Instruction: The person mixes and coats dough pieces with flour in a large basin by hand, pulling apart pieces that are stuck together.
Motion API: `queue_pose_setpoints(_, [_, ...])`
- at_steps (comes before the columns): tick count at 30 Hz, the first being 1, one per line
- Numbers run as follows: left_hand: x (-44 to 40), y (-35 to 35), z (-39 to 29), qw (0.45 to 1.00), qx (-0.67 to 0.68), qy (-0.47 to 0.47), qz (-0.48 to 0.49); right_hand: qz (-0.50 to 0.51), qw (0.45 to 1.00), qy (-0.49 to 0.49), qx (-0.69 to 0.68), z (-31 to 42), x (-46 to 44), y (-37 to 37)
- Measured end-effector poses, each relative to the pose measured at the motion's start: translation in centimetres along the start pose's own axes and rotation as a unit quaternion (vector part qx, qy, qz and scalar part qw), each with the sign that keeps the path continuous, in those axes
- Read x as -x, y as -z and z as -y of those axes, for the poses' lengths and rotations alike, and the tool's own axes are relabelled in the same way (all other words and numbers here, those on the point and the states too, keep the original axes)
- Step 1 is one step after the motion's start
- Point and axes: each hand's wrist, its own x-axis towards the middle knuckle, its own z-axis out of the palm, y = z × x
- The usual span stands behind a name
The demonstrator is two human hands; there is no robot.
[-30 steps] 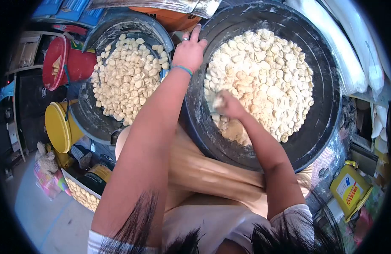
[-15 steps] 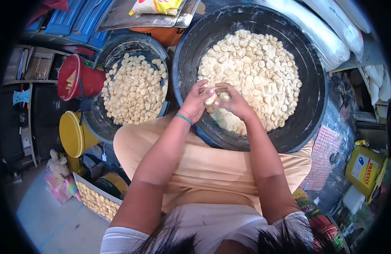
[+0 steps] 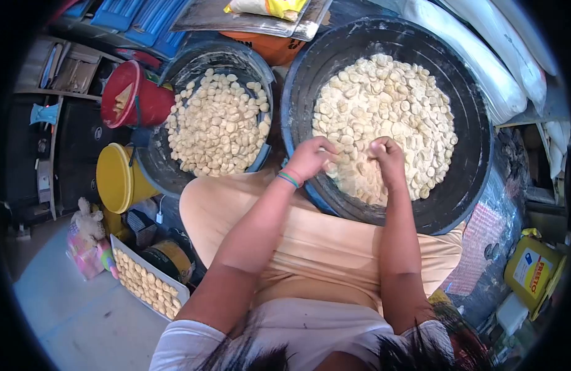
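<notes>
A large dark tub (image 3: 465,111) holds a heap of pale, floury dough pieces (image 3: 409,105). Over the heap's near left part is my left hand (image 3: 311,158), its fingers curled together; whatever they hold is too small and blurred to name. My right hand (image 3: 387,154) is over the heap's near middle, apart from the left, with fingers bent inward around something I cannot make out. To the left, a smaller dark basin (image 3: 168,162) holds more pale dough pieces (image 3: 217,123); neither hand touches it.
A red bucket (image 3: 128,96) and a yellow bucket (image 3: 121,179) stand left of the basin. Below them lies a tray (image 3: 185,294) of dough pieces. White sacks (image 3: 465,62) lie at upper right, a yellow container (image 3: 533,269) at lower right. My knees border the tub.
My left hand left the large tub's rim and met my right hand over the heap. Both hands have since moved apart. The view has shifted, too.
</notes>
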Motion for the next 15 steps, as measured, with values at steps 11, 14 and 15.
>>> queue_pose_setpoints(11, [-4.1, 1.7, 2.6, 0.92, -0.306, -0.181, -0.167, -0.113, 0.709, 0.088, 0.691, -13.0, -8.0, -2.4])
queue_pose_setpoints(14, [-4.7, 1.8, 2.9, 0.943, -0.277, -0.148, -0.108, 0.123, 0.723, 0.194, 0.652, -12.2, -2.7, -5.5])
queue_pose_setpoints(15, [-4.8, 1.7, 2.9, 0.944, -0.282, -0.139, -0.097, 0.161, 0.715, 0.238, 0.637, -12.4, -2.5, -4.5])
